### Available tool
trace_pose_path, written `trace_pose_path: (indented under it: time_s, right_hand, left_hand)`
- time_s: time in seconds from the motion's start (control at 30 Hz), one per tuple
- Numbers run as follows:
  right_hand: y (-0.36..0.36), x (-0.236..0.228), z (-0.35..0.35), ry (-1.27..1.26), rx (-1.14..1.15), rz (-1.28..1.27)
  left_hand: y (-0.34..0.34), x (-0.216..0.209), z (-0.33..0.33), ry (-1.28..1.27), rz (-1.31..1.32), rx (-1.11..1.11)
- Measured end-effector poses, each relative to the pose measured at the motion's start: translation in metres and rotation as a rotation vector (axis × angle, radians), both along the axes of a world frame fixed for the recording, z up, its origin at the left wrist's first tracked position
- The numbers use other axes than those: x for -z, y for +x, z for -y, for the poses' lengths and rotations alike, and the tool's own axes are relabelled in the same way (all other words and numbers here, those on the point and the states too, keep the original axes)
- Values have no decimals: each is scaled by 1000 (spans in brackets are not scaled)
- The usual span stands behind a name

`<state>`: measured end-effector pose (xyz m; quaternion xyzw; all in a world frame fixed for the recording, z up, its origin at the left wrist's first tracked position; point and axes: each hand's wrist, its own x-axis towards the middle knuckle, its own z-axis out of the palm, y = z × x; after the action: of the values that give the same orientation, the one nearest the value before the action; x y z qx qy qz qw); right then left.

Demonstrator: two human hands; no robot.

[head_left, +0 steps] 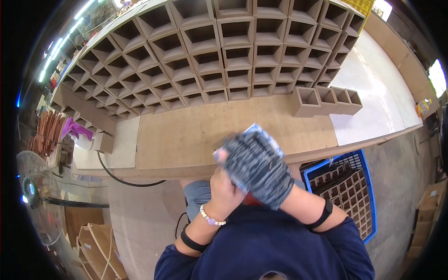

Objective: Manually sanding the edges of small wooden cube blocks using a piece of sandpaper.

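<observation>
My right hand, in a grey-black knitted glove that leaves the fingertips bare, is closed over a blue-and-white printed sheet. Edges of this sheet stick out beyond the glove; whether it is paper or cloth is unclear. Bare and closed, my left hand presses close against the glove's left side. What its fingers hold is hidden and smeared by motion. Both hands are above my lap, in front of the table's near edge. A blurred brownish patch shows beside the gloved knuckles; I cannot make out what it is.
Stacked brown open-fronted boxes form a wall along the wooden table. A short row of boxes stands at right, a single box at left. A blue crate holds more boxes. A fan and black hose are left.
</observation>
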<state>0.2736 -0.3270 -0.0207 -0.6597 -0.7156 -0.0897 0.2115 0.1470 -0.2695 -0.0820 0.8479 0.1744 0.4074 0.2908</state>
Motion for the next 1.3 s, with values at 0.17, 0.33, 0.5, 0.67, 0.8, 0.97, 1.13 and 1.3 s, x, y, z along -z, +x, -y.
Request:
trace_pose_path:
  time_s: [0.17, 0.33, 0.5, 0.67, 0.8, 0.97, 1.13, 1.3]
  right_hand:
    - [68, 52, -3, 18, 327, 183]
    - [49, 15, 14, 133, 64, -56]
    - [17, 5, 42, 166, -240, 62]
    - [50, 11, 14, 151, -65, 96]
    - [48, 5, 18, 141, -79, 33]
    - [8, 5, 49, 103, -234, 10]
    - [49, 15, 15, 141, 29, 39]
    - [17, 1, 39, 117, -135, 20]
  left_hand:
    - [-3, -20, 6, -727, 204, 179]
    - [-7, -24, -5, -1179, 475, 280]
    - [-9, -23, -14, -1572, 493, 277]
    - [-10, -14, -9, -1567, 418, 467]
    - [-8, -31, -7, -1560, 430, 388]
    - [-12, -13, -17, -1646, 475, 429]
    - [-4, -30, -2, -1691, 419, 265]
    - [-16, -23, -18, -1666, 516, 571]
